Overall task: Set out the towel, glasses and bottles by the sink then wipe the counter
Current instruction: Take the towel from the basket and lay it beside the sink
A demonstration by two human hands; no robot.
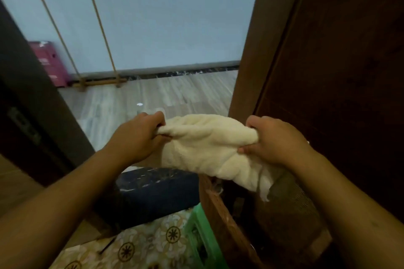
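Observation:
A cream, fluffy towel [205,148] is stretched between both hands at chest height in a doorway. My left hand [137,135] is closed on its left end. My right hand [275,140] pinches and bunches its right end, and a loose corner hangs down below that hand. No glasses, bottles, sink or counter are in view.
A dark wooden door [341,76] stands close on the right and a dark door frame [26,102] on the left. Below lie a dark marble threshold step [157,190], a green plastic crate [201,240] and floral patterned flooring [140,247]. Beyond is pale wood floor, a pink box [50,63] and rope strands [98,22].

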